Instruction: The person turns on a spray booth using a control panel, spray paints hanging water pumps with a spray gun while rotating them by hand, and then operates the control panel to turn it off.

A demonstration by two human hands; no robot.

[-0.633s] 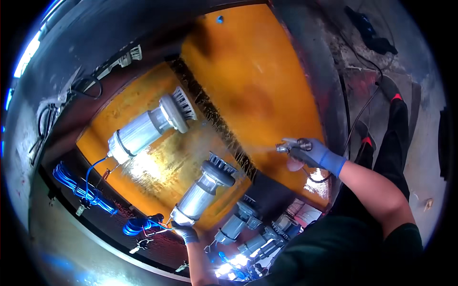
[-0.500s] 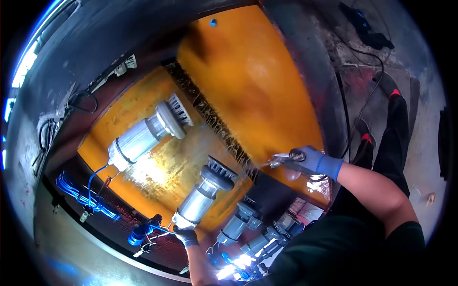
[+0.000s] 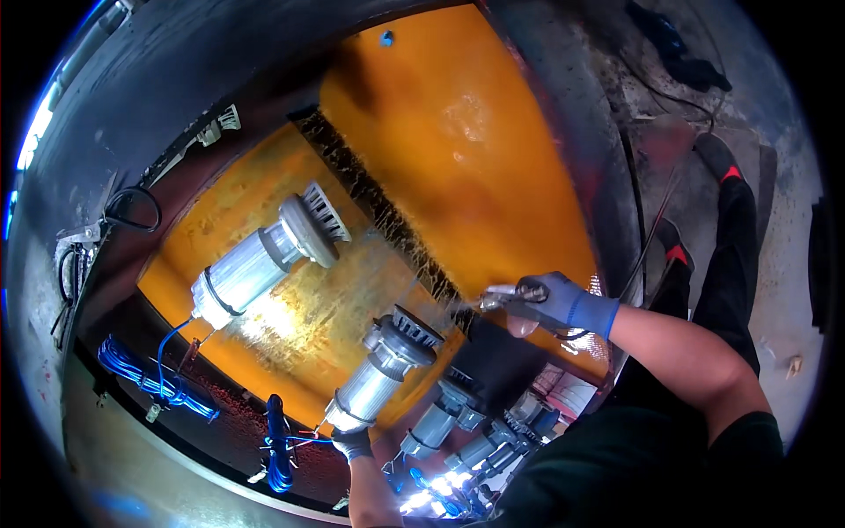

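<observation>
A wide orange panel glows at the top of this dark, grimy bay, with a rough, dark strip running slantwise between it and a patchy yellow panel on the left. In front of the yellow one, here's the piece in hand: a silvery ribbed cylinder, tilted, its slotted dark end up and to the right, near the dark strip in this view. Down at its lower end is the gloved left hand, touching the base; the fingers are partly hidden there, so I can't tell how far they close. Over on the right, the gloved right hand has its fingers wrapped around a metal spray gun, nozzle facing left toward the cylinder's slotted end, well apart from it, with a faint haze just off the tip. Up and to the left, a second cylinder leans the same way, a black band around its body and a blue cable at its lower end. One blue cable coil lies at far left, another coil near the left hand, while grey cylinders crowd together just right of it.
</observation>
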